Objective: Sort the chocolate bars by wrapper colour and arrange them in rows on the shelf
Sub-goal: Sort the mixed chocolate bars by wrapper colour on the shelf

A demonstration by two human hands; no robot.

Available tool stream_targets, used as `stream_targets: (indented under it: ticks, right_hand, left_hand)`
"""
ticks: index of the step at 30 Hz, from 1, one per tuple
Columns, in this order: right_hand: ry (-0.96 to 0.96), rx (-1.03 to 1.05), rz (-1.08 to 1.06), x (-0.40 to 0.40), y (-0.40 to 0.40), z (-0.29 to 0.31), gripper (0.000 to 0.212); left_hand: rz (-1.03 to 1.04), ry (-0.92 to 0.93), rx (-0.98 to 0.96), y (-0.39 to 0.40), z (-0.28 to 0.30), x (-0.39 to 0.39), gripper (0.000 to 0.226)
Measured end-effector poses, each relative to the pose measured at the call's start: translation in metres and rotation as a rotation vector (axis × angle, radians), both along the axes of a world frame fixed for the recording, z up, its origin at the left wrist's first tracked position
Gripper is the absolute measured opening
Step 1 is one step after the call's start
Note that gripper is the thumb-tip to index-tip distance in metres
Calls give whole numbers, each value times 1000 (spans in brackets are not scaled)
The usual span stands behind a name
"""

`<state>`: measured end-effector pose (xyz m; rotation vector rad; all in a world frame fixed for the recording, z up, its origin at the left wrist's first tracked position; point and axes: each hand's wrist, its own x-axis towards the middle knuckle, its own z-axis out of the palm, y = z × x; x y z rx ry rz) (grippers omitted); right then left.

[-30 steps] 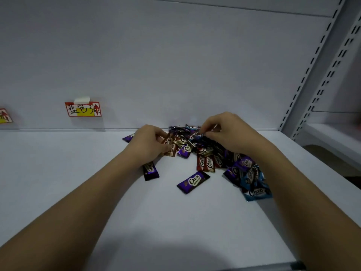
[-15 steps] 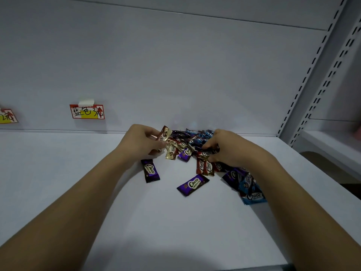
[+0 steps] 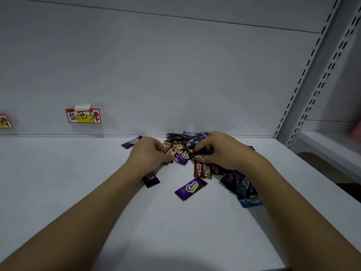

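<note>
A mixed pile of Choco bars [image 3: 187, 142] in purple, red, gold and blue wrappers lies at the back of the white shelf [image 3: 78, 182]. My left hand [image 3: 149, 156] sits at the pile's left side, its thumb and fingers pinching a gold-brown bar [image 3: 169, 151]. From the right, my right hand [image 3: 222, 151] curls its fingers round a dark red bar [image 3: 201, 155]. Loose bars lie around: one purple [image 3: 190, 188] in front, a dark purple one [image 3: 150, 179] under my left wrist, another purple [image 3: 131, 142] at the back left, two red [image 3: 202, 170], and a blue one [image 3: 251, 199] beside my right forearm.
A red and yellow handwritten label [image 3: 83, 116] is stuck on the back panel, and a second label [image 3: 4, 122] shows at the left edge. Perforated uprights [image 3: 312, 75] close the right side, with a neighbouring shelf [image 3: 332, 147] beyond.
My left hand has lowered the gold-brown bar from above the pile down onto it. My right hand has stayed in the pile, its fingers shifting on the dark red bar.
</note>
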<state>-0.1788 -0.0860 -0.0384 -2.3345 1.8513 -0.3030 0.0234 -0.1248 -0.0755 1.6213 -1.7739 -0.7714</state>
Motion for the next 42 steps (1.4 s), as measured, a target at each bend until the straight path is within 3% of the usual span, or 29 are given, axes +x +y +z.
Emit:
stream_targets:
  ticks: [5,7,10,16,18,22,26,31,36,42]
  right_hand:
    - [49,1,64,4,-2,-5,32]
    - [47,5,72,5,-4,-7,31]
    - [53,5,66,5,-5,-9,34]
    - [-8,-55,89,6,-4,-9,24]
    - [-136,-70,86,6,-4,-6,19]
    - [-649,-158,18,2,-2,3,19]
    - [-877,-76,-53,0,5,13,11]
    - [-544,255,-175,-2,5,6,17]
    - [-210,179,-133,1,4,4,44]
    - [-209,150,-66,-3,4,1,44]
  left_hand:
    - [13,-192,-23,-2,0,-4,54]
    - [-3,-170,3,-3,0,-4,47]
    - [-18,-39,73,-1,3,-5,17]
    - [31,158,73,-1,11,10,18]
    - [60,222,67,-3,14,19,16]
    - [95,248,44,-6,18,32,17]
    - [80,284,24,-4,22,32,20]
    - [-4,342,42,3,24,22,23]
    - [-69,389,82,5,21,17,26]
    - [-116,424,101,9,21,15,26]
